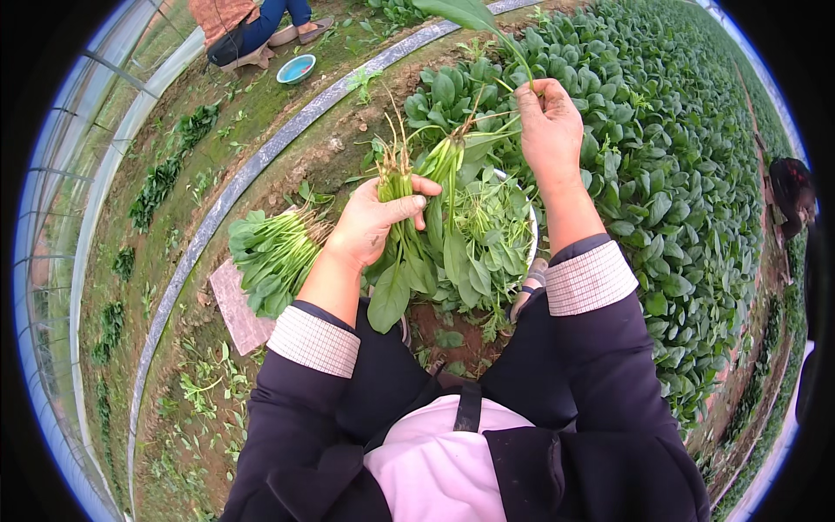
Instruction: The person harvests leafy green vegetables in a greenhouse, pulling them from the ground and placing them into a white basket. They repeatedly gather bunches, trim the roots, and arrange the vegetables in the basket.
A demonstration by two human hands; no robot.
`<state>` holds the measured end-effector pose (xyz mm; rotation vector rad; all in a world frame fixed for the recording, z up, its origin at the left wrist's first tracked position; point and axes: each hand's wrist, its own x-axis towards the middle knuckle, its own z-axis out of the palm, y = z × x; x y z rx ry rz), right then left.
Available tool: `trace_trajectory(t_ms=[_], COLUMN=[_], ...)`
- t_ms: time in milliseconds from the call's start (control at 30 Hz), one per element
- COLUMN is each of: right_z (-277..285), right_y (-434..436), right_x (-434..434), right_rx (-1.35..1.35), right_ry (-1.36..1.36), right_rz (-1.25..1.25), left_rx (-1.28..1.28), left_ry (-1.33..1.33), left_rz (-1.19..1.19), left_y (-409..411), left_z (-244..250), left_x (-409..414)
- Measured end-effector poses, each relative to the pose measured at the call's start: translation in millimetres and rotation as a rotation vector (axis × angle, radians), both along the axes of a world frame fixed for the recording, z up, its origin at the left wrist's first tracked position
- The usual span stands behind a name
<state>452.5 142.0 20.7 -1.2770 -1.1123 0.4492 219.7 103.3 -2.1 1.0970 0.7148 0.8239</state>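
Observation:
My left hand [385,212] is closed around a bunch of spinach [399,258], its thin pale roots pointing up and its leaves hanging down. Up and to the right, my right hand [551,124] pinches the stem of a single spinach leaf [466,13] that reaches the top rim. Between the hands more spinach plants with roots [450,153] show; what supports them I cannot tell. Below them a white-rimmed basin [533,225] is heaped with small green plants [489,218]. Left of my left wrist, a pile of spinach [277,258] lies partly on a flat board [241,307].
Dense rows of growing spinach [652,176] fill the right side. A grey strip of hose [261,156] curves across the soil on the left. Beyond it are a blue basin [296,68] and a seated person [251,26]. Another person [792,192] is at the right rim.

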Motion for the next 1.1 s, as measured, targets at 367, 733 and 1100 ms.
trace_trajectory(t_ms=[367, 733, 1100], right_z=[-8, -9, -18], right_y=[-31, -30, -26], right_x=[-28, -35, -31], right_rx=[-0.603, -0.416, -0.649], right_ry=[-0.03, -0.619, 0.185], right_rz=[0.69, 0.362, 0.717], left_rx=[-0.006, 0.011, -0.016], left_ry=[0.027, 0.127, 0.174], left_rz=[0.007, 0.006, -0.081], left_y=[5, 5, 7], left_z=[-7, -6, -6], left_x=[2, 2, 1])
